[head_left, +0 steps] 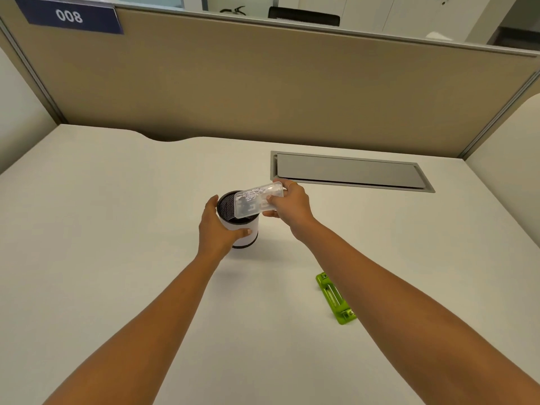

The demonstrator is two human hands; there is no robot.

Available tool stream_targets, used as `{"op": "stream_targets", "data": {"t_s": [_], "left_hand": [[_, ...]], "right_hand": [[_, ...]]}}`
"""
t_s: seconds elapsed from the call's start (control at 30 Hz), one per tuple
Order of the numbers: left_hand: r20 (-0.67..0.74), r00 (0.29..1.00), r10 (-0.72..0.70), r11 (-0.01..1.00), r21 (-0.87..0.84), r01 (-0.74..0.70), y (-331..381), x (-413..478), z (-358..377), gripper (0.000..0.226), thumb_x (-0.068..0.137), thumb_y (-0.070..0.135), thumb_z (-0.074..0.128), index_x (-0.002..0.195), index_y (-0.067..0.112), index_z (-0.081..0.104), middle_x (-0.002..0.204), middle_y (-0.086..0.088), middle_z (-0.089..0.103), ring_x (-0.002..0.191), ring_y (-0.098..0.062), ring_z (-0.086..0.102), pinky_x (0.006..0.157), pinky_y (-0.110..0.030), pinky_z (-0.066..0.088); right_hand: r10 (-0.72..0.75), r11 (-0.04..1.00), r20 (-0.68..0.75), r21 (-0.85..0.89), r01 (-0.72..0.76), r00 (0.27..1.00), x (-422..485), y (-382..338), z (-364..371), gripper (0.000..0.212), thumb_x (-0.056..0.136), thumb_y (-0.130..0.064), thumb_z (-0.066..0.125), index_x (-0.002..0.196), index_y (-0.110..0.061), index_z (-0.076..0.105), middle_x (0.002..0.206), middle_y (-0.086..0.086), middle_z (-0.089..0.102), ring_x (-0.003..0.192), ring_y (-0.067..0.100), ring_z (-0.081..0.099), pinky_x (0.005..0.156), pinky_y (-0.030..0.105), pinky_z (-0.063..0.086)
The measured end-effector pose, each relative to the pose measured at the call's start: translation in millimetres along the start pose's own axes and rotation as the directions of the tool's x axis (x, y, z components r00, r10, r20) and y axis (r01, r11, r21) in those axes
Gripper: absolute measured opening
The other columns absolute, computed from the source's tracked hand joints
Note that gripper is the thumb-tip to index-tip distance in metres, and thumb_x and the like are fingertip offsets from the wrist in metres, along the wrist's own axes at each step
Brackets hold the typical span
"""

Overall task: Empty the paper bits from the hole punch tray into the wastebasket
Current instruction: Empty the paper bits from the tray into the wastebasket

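A small round wastebasket [250, 232], white outside with a black mesh inside, stands on the desk's middle. My left hand [216, 229] grips its left side, thumb across the front. My right hand [289, 204] holds the clear plastic hole punch tray [257, 201] by its right end. The tray is tilted down to the left over the basket's mouth. White paper bits [250, 195] lie heaped at the tray's upper left part. The green hole punch body [334, 298] lies on the desk to the lower right, partly behind my right forearm.
The white desk [117, 229] reaches back to a tan partition wall [263, 89]. A grey cable hatch [350, 172] is set into the desk just behind my right hand. A blue "008" sign [68, 16] hangs at the partition's top left.
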State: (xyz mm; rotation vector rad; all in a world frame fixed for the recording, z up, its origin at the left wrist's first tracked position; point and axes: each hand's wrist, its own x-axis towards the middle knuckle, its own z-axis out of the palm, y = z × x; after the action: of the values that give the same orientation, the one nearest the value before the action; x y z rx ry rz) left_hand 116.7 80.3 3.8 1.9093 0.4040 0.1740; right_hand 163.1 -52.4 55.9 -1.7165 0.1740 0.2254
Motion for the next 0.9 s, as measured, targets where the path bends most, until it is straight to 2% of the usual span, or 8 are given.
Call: {"op": "stream_targets", "data": {"t_s": [0.2, 0.3, 0.37, 0.43, 0.7, 0.9], "left_hand": [[-0.012, 1.0, 0.025, 1.0, 0.004, -0.025, -4.5, 3.1, 2.8, 0.096, 0.061, 0.01, 0.084, 0.14, 0.01, 0.03, 0.142, -0.005, 0.044, 0.13, -0.021, 0.041, 0.095, -0.02, 0.031], [-0.028, 0.999, 0.021, 1.0, -0.006, -0.021, -5.8, 4.5, 3.0, 0.093, 0.062, 0.01, 0.083, 0.14, 0.011, 0.032, 0.14, -0.005, 0.047, 0.129, -0.022, 0.043, 0.094, -0.021, 0.032], [-0.043, 0.999, 0.019, 1.0, -0.008, -0.02, -6.1, 5.1, 3.7, 0.091, 0.062, 0.01, 0.083, 0.139, 0.011, 0.034, 0.138, -0.006, 0.049, 0.126, -0.023, 0.046, 0.093, -0.022, 0.034], [-0.054, 0.998, 0.021, 1.0, -0.006, -0.021, -7.8, 6.3, 4.5, 0.089, 0.062, 0.01, 0.083, 0.137, 0.011, 0.036, 0.136, -0.007, 0.051, 0.125, -0.024, 0.048, 0.094, -0.024, 0.036], [-0.053, 0.998, 0.027, 1.0, 0.015, -0.026, -8.4, 5.8, 6.6, 0.088, 0.063, 0.013, 0.083, 0.137, 0.011, 0.034, 0.139, -0.007, 0.048, 0.127, -0.024, 0.045, 0.1, -0.028, 0.039], [-0.052, 0.999, 0.016, 1.0, 0.012, -0.016, -8.2, 6.8, 7.0, 0.088, 0.064, 0.014, 0.082, 0.138, 0.011, 0.034, 0.139, -0.008, 0.047, 0.128, -0.025, 0.045, 0.102, -0.03, 0.039]], "right_hand": [[-0.08, 0.971, 0.026, -0.224, 0.083, 0.996, 7.8, -0.7, 12.6, 0.047, 0.085, 0.004, 0.05, 0.13, -0.01, 0.047, 0.131, 0.017, 0.052, 0.108, 0.036, 0.059, 0.073, 0.037, 0.058], [-0.151, 0.923, 0.044, -0.351, 0.157, 0.988, 8.8, 0.0, 17.1, 0.047, 0.086, 0.001, 0.047, 0.13, -0.014, 0.047, 0.131, 0.018, 0.051, 0.112, 0.035, 0.055, 0.082, 0.043, 0.057], [-0.218, 0.866, 0.078, -0.445, 0.23, 0.973, 7.4, 1.0, 19.7, 0.047, 0.087, 0.0, 0.046, 0.131, -0.017, 0.046, 0.129, 0.018, 0.054, 0.112, 0.033, 0.055, 0.089, 0.04, 0.053], [-0.263, 0.813, 0.125, -0.506, 0.289, 0.957, 5.2, 3.4, 22.3, 0.047, 0.088, 0.0, 0.045, 0.132, -0.019, 0.045, 0.127, 0.018, 0.056, 0.111, 0.032, 0.056, 0.09, 0.036, 0.05], [-0.358, 0.669, 0.236, -0.609, 0.425, 0.903, -2.1, 6.1, 22.8, 0.045, 0.092, -0.003, 0.042, 0.134, -0.02, 0.042, 0.122, 0.02, 0.059, 0.106, 0.032, 0.058, 0.088, 0.035, 0.05], [-0.334, 0.604, 0.328, -0.645, 0.468, 0.884, -7.9, 3.1, 25.0, 0.051, 0.09, -0.001, 0.043, 0.137, -0.019, 0.036, 0.123, 0.018, 0.058, 0.108, 0.035, 0.057, 0.09, 0.039, 0.05]]}}
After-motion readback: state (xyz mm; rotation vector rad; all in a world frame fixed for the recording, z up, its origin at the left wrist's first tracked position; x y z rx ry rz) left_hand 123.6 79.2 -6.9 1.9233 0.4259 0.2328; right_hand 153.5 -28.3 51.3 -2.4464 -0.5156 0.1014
